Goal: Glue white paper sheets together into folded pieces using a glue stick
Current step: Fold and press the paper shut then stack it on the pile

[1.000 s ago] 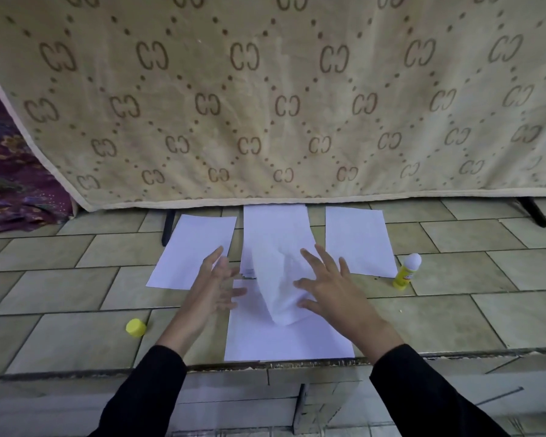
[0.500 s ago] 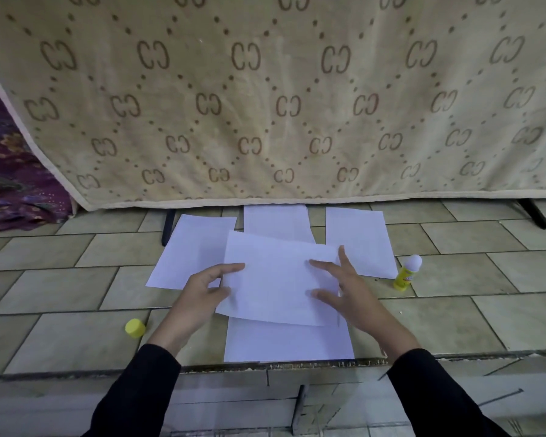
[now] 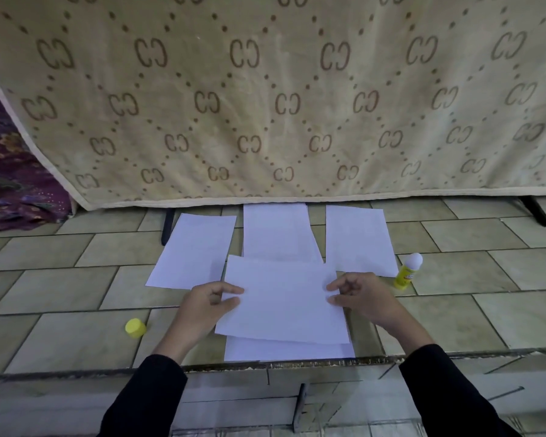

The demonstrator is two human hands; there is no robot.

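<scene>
The left hand (image 3: 207,307) pinches the left edge of a white rectangular paper sheet (image 3: 284,298), thumb on top and fingers tucked under. The right hand (image 3: 364,299) pinches the opposite edge with curled fingers. The sheet is held broadside and slightly skewed. It covers most of a second white paper sheet (image 3: 290,350), which lies flat at the near edge of the beige tiled surface (image 3: 60,335); only the near strip of that lower sheet shows. Whether the two sheets touch cannot be told.

A second ago the held sheet hung crumpled between spread, loose fingers. Half a second ago it was flattened and held further from the person. Now it has come nearer and lower, over the bottom sheet, with both grips closed on its edges.

Beyond it three more white sheets lie in a row: a left sheet (image 3: 194,250), a middle sheet (image 3: 276,230) partly overlapped by the held one, and a right sheet (image 3: 358,239). The yellow glue stick (image 3: 407,272), its white tip bare, stands upright just beside the right sheet's near corner. Its round yellow cap (image 3: 135,327) lies well apart, left of the left wrist. Neither has moved. A beige patterned cloth (image 3: 265,105) hangs behind, with purple fabric (image 3: 10,184) at the far left.
</scene>
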